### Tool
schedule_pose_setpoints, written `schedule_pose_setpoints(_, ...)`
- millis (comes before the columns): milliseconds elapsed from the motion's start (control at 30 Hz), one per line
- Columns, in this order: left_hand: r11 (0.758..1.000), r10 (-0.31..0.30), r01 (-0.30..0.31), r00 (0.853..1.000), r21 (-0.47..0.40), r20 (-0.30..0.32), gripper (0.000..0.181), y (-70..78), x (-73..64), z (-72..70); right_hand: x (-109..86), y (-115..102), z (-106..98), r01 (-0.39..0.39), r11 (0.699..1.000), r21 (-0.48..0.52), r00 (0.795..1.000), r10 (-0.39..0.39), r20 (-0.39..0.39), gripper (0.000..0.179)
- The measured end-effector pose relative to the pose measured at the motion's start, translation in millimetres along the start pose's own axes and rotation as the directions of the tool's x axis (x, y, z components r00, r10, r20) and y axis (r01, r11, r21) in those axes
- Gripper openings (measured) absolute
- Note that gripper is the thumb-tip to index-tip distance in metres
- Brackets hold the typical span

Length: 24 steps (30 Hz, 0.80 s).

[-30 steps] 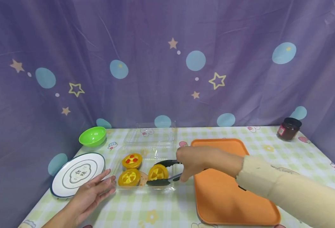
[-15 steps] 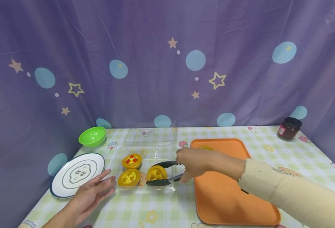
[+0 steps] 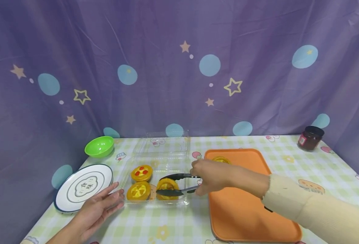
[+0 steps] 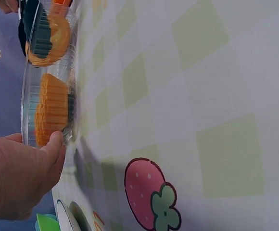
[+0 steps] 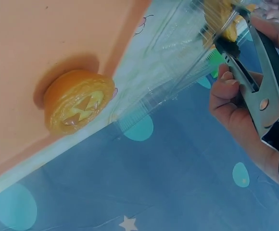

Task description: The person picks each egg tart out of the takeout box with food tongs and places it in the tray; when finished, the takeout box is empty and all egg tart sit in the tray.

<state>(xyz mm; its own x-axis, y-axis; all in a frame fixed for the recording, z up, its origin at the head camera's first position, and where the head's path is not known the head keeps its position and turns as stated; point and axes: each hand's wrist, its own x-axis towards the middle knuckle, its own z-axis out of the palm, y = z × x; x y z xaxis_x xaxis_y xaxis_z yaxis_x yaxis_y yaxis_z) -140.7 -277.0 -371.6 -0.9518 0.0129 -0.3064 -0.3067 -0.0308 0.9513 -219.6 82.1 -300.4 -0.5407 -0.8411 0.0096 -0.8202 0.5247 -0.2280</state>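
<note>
My right hand point(image 3: 209, 177) grips a pair of black-tipped metal tongs point(image 3: 177, 176). Between the tong tips is an egg tart point(image 3: 165, 185) at the right side of a clear plastic clamshell box point(image 3: 179, 201), its top tipped away from level. Two more tarts sit in the box's left half: one with red pieces point(image 3: 142, 173), one with yellow wedges point(image 3: 138, 191). My left hand point(image 3: 100, 206) rests its extended fingers against the box's left wall, and the left wrist view shows its thumb point(image 4: 56, 139) at that wall.
An orange tray point(image 3: 240, 213) lies to the right, bearing one tart point(image 5: 77, 102) near its far left corner. The box's clear lid point(image 3: 164, 144) stands open behind. A white plate point(image 3: 66, 193) and green bowl point(image 3: 99, 147) are left; a dark jar point(image 3: 310, 139) is back right.
The tart between the tongs has tilted and shifted slightly left. My right hand has moved a little to the right, exposing the tart on the tray. My left hand has stayed put.
</note>
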Motion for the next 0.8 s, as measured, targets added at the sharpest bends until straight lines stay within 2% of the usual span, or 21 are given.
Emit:
schedule_pose_setpoints(400,1.000,-0.003,0.003,1.000,-0.002,0.002,0.065,0.2,-0.6,-0.2,-3.9,4.7,-0.5,0.053,0.999,0.015,0.998,-0.052,-0.029,0.018)
schedule_pose_setpoints(600,1.000,-0.006,0.005,1.000,-0.008,-0.009,0.065,1.2,-0.5,0.5,-6.8,6.6,-3.7,0.047,0.996,0.075,0.998,-0.044,-0.041,0.020)
schedule_pose_setpoints(800,1.000,-0.016,0.016,1.000,-0.015,-0.016,0.065,1.8,-0.9,1.3,-9.4,10.5,-7.3,0.057,0.991,0.119,0.995,-0.047,-0.084,0.024)
